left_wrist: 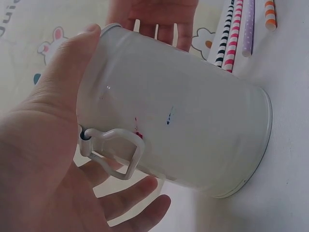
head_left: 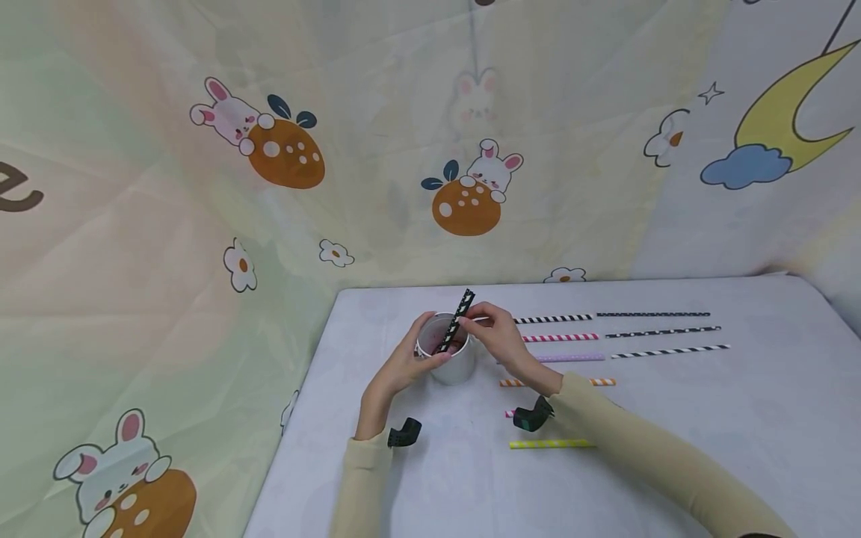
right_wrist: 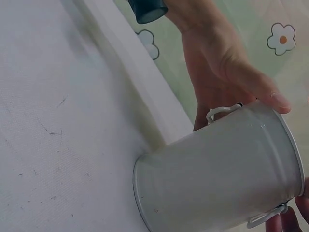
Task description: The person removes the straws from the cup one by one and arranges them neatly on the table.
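A white metal bucket (head_left: 457, 368) with small wire side handles stands near the left part of the table. My left hand (head_left: 401, 368) holds it at the side, thumb by the rim; the left wrist view shows that hand (left_wrist: 48, 130) with its fingers round the far side of the bucket (left_wrist: 193, 111). Leaning out of the bucket's mouth is a black paper straw (head_left: 461, 308) with white marks, its lower end down inside. My right hand (head_left: 501, 340) pinches this straw above the rim. In the right wrist view only the right fingertips (right_wrist: 289, 223) show, beside the bucket's lower handle.
Right of the bucket, paper straws lie in two columns: striped black, red, purple dotted (head_left: 572, 358), orange (head_left: 603, 382), pink and yellow (head_left: 548, 444) nearer, and three black-and-white ones (head_left: 662, 332) farther right. My right forearm crosses over some. A printed cloth (head_left: 377, 194) hangs behind the table.
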Tool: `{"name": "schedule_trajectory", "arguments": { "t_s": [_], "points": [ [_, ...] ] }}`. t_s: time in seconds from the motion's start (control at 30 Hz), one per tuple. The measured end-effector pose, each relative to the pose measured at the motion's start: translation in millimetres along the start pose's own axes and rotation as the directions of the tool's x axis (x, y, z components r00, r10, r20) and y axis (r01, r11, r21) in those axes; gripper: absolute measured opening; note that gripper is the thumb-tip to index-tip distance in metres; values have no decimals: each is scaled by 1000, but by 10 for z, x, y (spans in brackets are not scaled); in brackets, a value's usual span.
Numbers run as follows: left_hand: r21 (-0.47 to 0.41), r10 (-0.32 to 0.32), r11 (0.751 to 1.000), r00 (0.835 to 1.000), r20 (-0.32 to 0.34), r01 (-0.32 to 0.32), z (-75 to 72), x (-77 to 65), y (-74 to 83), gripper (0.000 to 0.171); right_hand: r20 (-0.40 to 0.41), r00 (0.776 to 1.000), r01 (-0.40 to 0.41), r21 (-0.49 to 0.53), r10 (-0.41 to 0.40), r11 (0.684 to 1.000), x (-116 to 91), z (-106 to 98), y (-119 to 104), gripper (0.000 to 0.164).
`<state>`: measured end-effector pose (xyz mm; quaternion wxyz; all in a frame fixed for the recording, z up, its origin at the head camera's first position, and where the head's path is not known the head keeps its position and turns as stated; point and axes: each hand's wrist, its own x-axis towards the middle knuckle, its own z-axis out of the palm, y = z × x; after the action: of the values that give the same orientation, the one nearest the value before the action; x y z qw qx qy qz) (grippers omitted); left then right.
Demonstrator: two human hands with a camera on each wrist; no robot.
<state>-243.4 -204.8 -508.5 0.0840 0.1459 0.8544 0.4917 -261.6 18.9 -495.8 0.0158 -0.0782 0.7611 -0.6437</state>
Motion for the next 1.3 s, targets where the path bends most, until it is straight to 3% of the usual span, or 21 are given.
{"name": "schedule_trajectory", "arguments": {
  "t_s": [0.27, 0.43, 0.57, 0.8, 1.0, 1.3],
  "points": [
    [8, -21, 1000, 1000, -1, 21, 2, -1, -5, 86, 5, 1000, -6, 7, 6, 1000, -1, -2, -4, 27],
    [-11, 3, 1000, 1000, 1, -3, 4, 8, -1, 86, 36, 999, -13, 37, 12, 999, -3, -26, -28, 30],
    [-24, 7, 1000, 1000, 3, -7, 7, 15, -4, 86, 64, 998, -26, 29, 25, 999, -93, -78, -238, 30],
    [-27, 9, 1000, 1000, 10, -8, 4, 17, -11, 90, 33, 998, -48, 66, 45, 997, -47, -97, -182, 27],
    [-23, 8, 1000, 1000, 8, -8, 4, 14, -10, 89, 44, 998, -47, 68, 44, 997, -147, -178, -451, 27],
    [-13, 11, 1000, 1000, 2, -11, 3, 3, -2, 88, 19, 998, -58, 123, 56, 991, -8, -213, -208, 34]
  ]
}}
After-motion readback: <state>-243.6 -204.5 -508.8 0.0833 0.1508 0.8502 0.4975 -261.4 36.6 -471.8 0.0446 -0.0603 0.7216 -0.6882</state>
